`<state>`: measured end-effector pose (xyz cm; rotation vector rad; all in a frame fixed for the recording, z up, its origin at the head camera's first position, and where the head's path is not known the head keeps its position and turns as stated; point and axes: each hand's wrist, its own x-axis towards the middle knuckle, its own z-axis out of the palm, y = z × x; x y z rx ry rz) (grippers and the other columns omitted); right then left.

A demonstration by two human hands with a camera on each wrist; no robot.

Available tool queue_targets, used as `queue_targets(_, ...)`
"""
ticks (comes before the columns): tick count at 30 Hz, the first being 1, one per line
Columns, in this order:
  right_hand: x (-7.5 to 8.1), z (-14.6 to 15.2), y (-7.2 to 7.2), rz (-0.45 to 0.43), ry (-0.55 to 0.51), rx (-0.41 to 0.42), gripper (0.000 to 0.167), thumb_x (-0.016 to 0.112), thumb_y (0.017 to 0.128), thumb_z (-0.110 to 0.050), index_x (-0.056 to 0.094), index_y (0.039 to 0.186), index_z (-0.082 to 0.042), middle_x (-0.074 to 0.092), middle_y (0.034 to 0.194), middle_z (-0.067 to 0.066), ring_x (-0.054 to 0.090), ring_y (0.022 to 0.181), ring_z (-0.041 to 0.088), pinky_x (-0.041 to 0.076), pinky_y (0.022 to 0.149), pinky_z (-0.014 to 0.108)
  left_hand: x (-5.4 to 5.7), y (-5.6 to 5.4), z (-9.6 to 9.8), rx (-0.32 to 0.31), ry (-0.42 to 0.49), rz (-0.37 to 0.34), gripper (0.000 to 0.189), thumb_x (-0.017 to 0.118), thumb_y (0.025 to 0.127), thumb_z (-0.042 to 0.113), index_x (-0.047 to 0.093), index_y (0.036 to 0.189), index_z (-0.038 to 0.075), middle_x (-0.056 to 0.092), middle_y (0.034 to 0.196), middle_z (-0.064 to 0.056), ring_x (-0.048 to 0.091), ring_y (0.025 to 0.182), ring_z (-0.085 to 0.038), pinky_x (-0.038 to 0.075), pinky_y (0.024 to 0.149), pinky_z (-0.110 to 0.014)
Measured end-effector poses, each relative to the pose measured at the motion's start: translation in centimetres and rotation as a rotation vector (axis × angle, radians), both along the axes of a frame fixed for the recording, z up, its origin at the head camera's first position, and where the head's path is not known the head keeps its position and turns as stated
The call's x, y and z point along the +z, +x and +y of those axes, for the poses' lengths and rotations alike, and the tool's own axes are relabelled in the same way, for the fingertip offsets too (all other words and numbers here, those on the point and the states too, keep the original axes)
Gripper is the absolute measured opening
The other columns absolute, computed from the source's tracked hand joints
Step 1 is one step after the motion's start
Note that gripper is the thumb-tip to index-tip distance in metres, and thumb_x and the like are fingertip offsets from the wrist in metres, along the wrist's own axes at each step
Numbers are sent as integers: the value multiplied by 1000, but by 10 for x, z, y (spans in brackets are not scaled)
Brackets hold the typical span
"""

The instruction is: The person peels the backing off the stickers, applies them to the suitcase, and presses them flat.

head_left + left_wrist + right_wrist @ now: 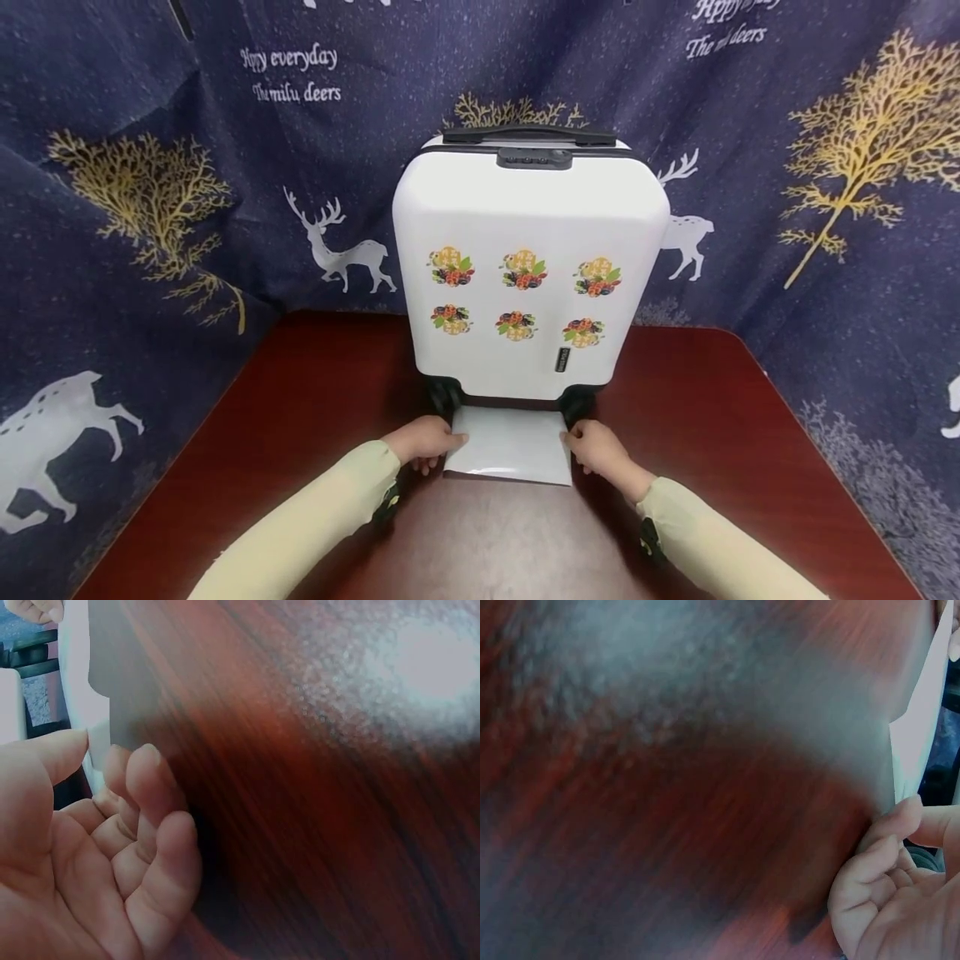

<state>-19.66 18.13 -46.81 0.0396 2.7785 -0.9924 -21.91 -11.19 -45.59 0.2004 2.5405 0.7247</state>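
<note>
A glossy whitish sheet (510,446) is held low over the table, in front of a white suitcase (525,208) that stands upright. My left hand (427,439) pinches its left edge between thumb and fingers. At the opposite edge, my right hand (600,450) pinches it the same way. The wrist views show the sheet only as a pale strip (97,724) by the left thumb and a white band (915,754) above the right fingers. Whether the sheet has printing is not visible. Colourful fruit stickers (522,269) sit in two rows on the suitcase front.
The suitcase has black wheels (445,393) beside the sheet's far end, a black top handle (528,135) and a combination lock (534,158). A dark red, shiny wooden table (337,375) lies beneath. Behind hangs a blue curtain (247,167) with deer and trees.
</note>
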Motion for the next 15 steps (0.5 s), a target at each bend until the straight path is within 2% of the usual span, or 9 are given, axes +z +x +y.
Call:
queue_targets(8, -5, 5, -1, 14, 102, -5, 33, 57, 101, -27, 58, 74, -9, 51, 57, 2, 51, 49, 15, 36, 49, 27, -4, 5, 3, 5, -24, 62, 56, 59, 102, 43, 46, 55, 15, 39, 49, 2, 49, 47, -16, 40, 47, -27)
queue_targets(11, -5, 10, 2, 20, 122, 1, 33, 56, 102, -29, 60, 76, -9, 53, 58, 2, 51, 51, 16, 37, 50, 27, -4, 7, 1, 12, -40, 86, 57, 59, 102, 46, 49, 56, 14, 40, 49, 3, 46, 47, -16, 38, 48, -27)
queue_targets(15, 0, 23, 10, 32, 87, 2, 32, 58, 102, -29, 62, 79, -7, 56, 60, 3, 52, 52, 15, 40, 50, 28, 1, 10, -10, 36, -41, 114, 54, 58, 102, 44, 57, 59, 11, 44, 52, 2, 45, 49, -15, 36, 51, -26)
